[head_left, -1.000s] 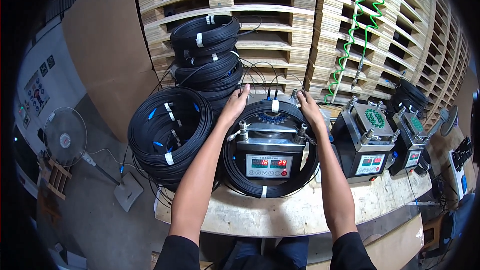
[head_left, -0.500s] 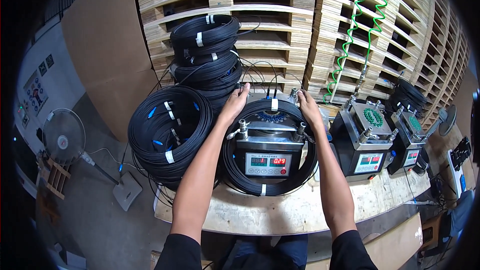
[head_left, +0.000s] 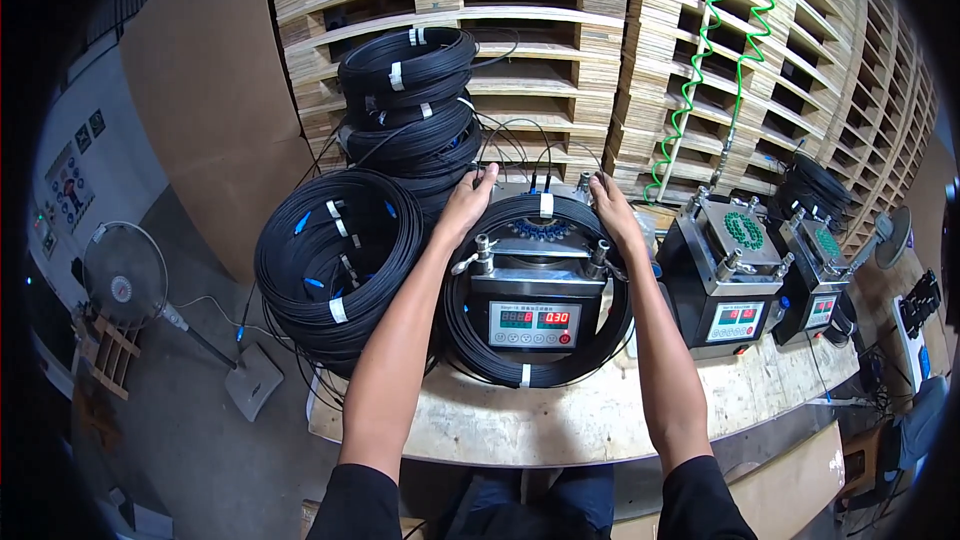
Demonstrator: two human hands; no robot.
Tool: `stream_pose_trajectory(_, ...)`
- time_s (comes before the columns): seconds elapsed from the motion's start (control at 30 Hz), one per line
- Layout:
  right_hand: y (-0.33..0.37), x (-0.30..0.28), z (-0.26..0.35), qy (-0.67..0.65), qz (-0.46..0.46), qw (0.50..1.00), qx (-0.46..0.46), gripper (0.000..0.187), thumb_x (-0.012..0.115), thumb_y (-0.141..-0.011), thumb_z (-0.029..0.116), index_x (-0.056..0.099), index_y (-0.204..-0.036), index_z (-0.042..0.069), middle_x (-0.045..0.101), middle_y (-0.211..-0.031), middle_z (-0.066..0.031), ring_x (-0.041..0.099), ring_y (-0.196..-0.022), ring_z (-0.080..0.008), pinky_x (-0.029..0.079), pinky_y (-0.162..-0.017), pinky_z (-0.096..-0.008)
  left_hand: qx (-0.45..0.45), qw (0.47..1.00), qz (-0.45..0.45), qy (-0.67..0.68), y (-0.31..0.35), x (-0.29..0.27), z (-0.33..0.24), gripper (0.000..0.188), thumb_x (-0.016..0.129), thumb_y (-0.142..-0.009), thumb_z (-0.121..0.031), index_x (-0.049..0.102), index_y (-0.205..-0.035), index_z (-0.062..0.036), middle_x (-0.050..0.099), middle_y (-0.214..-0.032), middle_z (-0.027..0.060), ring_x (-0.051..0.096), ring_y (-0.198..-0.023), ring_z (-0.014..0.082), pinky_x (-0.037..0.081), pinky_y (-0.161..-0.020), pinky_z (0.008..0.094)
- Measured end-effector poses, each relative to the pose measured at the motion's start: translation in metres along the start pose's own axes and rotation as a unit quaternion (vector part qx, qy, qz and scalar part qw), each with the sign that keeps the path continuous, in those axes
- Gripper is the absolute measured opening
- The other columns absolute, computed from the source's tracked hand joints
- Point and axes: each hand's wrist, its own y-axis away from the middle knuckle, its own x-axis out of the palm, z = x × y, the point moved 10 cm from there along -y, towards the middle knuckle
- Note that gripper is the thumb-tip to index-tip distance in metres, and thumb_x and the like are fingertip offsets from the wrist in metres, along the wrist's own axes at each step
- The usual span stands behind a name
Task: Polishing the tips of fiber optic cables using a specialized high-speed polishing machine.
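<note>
The near machine point(head_left: 532, 292), a black box with a metal top and a lit red panel point(head_left: 530, 325), stands on the table point(head_left: 490, 430) with a black cable coil point(head_left: 556, 377) looped around it — past the front of its base, up along both sides and behind its top. Placed like that, the coil probably keeps its weight close to the ring of blue connectors point(head_left: 540, 230) on the machine, so the cable ends need not be pulled. The left hand point(head_left: 468, 205) is at the machine's rear left, thumb raised; the right hand point(head_left: 612, 208) is at its rear right, beside a metal post. The matching spread suggests steadying both sides evenly. To the machine's left, coils are piled in a front stack point(head_left: 310, 315) and a rear stack point(head_left: 405, 145), likely for easy reach; to its right stand a second machine point(head_left: 740, 280) and a third machine point(head_left: 822, 290).

The fingers of both hands look partly curled, but most are hidden behind the hands themselves — I cannot tell how far open they are, or whether they grip the coil or only touch it. Forearms cover parts of the coil's sides, and the thin leads behind the machine are hard to trace.
</note>
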Motion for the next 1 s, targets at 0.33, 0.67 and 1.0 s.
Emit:
stream_pose_trajectory(0.33,0.006,-0.003,0.016,0.068,-0.002,0.997,0.03,0.054,0.047,-0.105,0.042,0.055,-0.13,-0.005,0.066,-0.114,-0.0281,0.063,-0.108,-0.0357,0.047,-0.095,-0.0401,-0.029,0.999,0.028,-0.006,-0.016,0.0,0.021,0.093,0.045,-0.093,-0.074,0.05,-0.139,0.0065,0.057,-0.135,0.0305,0.052,-0.132,0.0368,0.038,-0.11,0.0389)
stream_pose_trajectory(0.67,-0.002,0.003,-0.001,0.016,-0.004,1.0,0.014,0.055,0.051,-0.105,0.036,0.046,-0.14,-0.007,0.06,-0.131,-0.0212,0.057,-0.119,-0.0237,0.042,-0.102,-0.032,-0.039,0.999,-0.022,-0.011,0.011,-0.009,-0.002,0.108,0.053,-0.088,-0.075,0.021,-0.156,0.0027,0.037,-0.151,0.0343,0.038,-0.142,0.0415,0.031,-0.116,0.0399)
stream_pose_trajectory(1.0,0.004,-0.007,0.008,0.075,-0.048,0.996,0.022,0.052,0.051,-0.104,0.041,0.056,-0.132,-0.002,0.068,-0.115,-0.0212,0.065,-0.102,-0.0276,0.048,-0.092,-0.0346,-0.059,0.997,0.027,0.037,0.002,0.003,0.012,0.107,0.05,-0.089,-0.075,0.021,-0.156,0.003,0.032,-0.155,0.0322,0.03,-0.147,0.0383,0.026,-0.119,0.039)
